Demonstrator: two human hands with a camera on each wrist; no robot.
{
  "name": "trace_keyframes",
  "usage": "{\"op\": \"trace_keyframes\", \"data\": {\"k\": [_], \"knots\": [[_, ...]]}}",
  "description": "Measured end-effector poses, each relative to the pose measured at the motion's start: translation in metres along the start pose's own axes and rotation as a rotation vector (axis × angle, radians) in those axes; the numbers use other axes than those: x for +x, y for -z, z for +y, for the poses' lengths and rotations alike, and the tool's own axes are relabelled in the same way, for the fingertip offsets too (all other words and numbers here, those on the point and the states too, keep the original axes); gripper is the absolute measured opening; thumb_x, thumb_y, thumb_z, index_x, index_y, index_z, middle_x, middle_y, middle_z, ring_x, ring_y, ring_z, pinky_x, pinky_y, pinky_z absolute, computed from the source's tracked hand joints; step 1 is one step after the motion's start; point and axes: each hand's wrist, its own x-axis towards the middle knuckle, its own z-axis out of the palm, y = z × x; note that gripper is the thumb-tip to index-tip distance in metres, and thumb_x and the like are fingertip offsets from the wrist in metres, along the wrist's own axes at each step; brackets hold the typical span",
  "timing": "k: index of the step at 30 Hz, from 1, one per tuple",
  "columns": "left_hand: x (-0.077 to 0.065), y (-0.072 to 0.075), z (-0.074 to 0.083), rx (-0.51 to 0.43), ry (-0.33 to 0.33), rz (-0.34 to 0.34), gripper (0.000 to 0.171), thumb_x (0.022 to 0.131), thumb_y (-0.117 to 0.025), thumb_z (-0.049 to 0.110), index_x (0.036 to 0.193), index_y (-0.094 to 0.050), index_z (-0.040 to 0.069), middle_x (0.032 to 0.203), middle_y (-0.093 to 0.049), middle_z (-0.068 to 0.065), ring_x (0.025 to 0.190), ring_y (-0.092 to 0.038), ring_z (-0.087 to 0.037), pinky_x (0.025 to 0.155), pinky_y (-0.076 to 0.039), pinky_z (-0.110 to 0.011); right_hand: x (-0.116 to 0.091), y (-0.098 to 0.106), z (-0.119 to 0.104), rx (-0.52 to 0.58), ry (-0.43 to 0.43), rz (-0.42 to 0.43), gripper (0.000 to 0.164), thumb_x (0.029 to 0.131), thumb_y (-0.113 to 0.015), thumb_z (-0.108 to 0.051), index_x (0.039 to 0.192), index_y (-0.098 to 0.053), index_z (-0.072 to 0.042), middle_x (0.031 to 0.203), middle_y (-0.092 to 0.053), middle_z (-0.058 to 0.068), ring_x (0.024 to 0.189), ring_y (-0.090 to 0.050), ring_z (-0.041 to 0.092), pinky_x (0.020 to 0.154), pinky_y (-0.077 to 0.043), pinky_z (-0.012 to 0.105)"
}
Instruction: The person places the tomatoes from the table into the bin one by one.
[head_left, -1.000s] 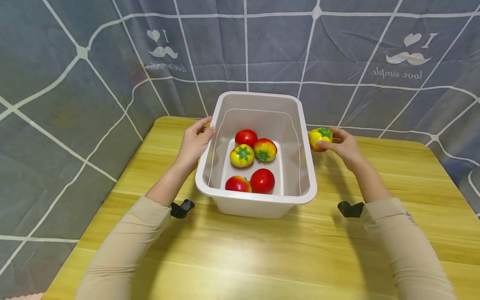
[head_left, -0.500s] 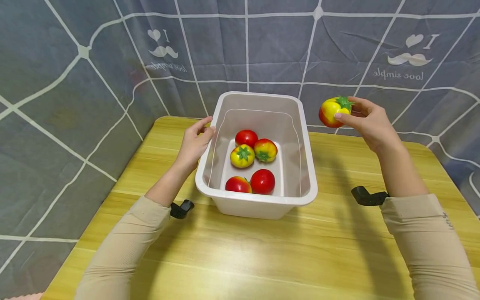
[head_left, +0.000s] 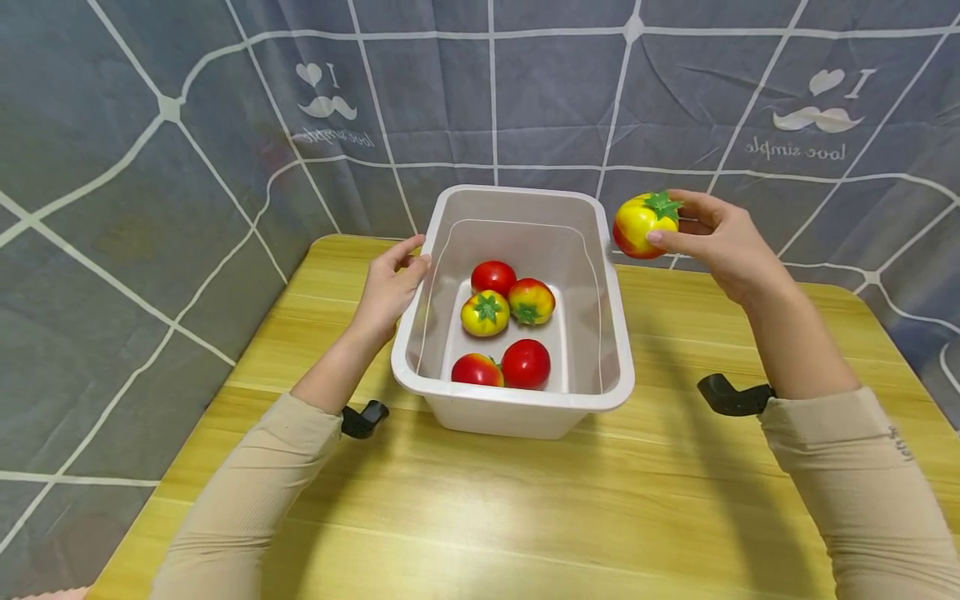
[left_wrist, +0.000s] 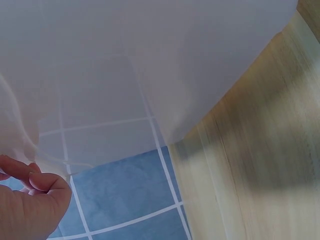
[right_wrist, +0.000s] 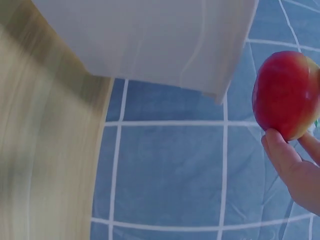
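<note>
My right hand (head_left: 731,242) holds a yellow-and-red toy tomato (head_left: 637,227) with a green leafy top, raised just right of the bin's far right rim. In the right wrist view the red underside of this tomato (right_wrist: 285,92) faces the camera, with fingertips against it. My left hand (head_left: 392,283) grips the left rim of a pale plastic bin (head_left: 510,417), its thumb and fingers at the edge. Inside the bin lie several toy tomatoes, among them a yellow one (head_left: 480,321), a plain red one (head_left: 525,364) and a red-yellow one (head_left: 534,293).
The bin stands on a wood-grain table (head_left: 465,508). A grey-blue curtain (head_left: 555,92) with white grid lines hangs along the back and left. Black wrist mounts (head_left: 735,396) stick out from both sleeves.
My right hand has lifted the toy tomato from beside the bin's right wall, then brought it left toward the rim. The left hand and the bin have stayed put.
</note>
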Motion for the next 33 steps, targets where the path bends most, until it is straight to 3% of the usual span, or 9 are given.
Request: {"op": "trace_keyframes", "data": {"k": [5, 10, 23, 33], "knots": [[0.0, 0.001, 0.0, 0.004, -0.003, -0.002, 0.044, 0.096, -0.051, 0.018, 0.138, -0.045, 0.008, 0.101, -0.047, -0.011, 0.089, -0.05, -0.022, 0.074, -0.05, -0.021, -0.001, -0.016, -0.002, -0.045, 0.02, -0.074, 0.066, 0.086, -0.067, -0.016, 0.142, -0.035, -0.006, 0.121, -0.048, 0.005, 0.105, -0.049, 0.016, 0.082, -0.044, 0.014], [0.0, 0.0, 0.0, 0.007, -0.003, -0.01, 0.044, 0.096, -0.051, 0.018, 0.138, -0.045, 0.007, 0.103, -0.048, -0.012, 0.09, -0.05, -0.022, 0.076, -0.05, -0.022, -0.002, -0.029, -0.002, -0.021, 0.028, -0.106, 0.064, 0.086, -0.067, -0.016, 0.141, -0.037, -0.006, 0.127, -0.047, 0.011, 0.109, -0.049, 0.019, 0.085, -0.045, 0.015], [0.003, 0.0, -0.001, 0.012, -0.016, -0.012, 0.044, 0.095, -0.051, 0.017, 0.138, -0.046, 0.007, 0.1, -0.048, -0.012, 0.088, -0.05, -0.022, 0.074, -0.05, -0.021, 0.003, -0.045, 0.001, -0.038, 0.028, -0.171, 0.064, 0.085, -0.067, -0.019, 0.141, -0.037, -0.007, 0.13, -0.047, 0.012, 0.114, -0.047, 0.021, 0.092, -0.043, 0.022], [0.005, 0.006, -0.004, 0.022, -0.004, -0.03, 0.043, 0.095, -0.05, 0.016, 0.137, -0.046, 0.006, 0.1, -0.048, -0.011, 0.087, -0.05, -0.02, 0.072, -0.05, -0.02, 0.004, -0.048, 0.003, -0.08, 0.045, -0.208, 0.066, 0.084, -0.068, -0.017, 0.141, -0.037, -0.004, 0.139, -0.042, 0.014, 0.124, -0.042, 0.026, 0.1, -0.04, 0.04]]}}
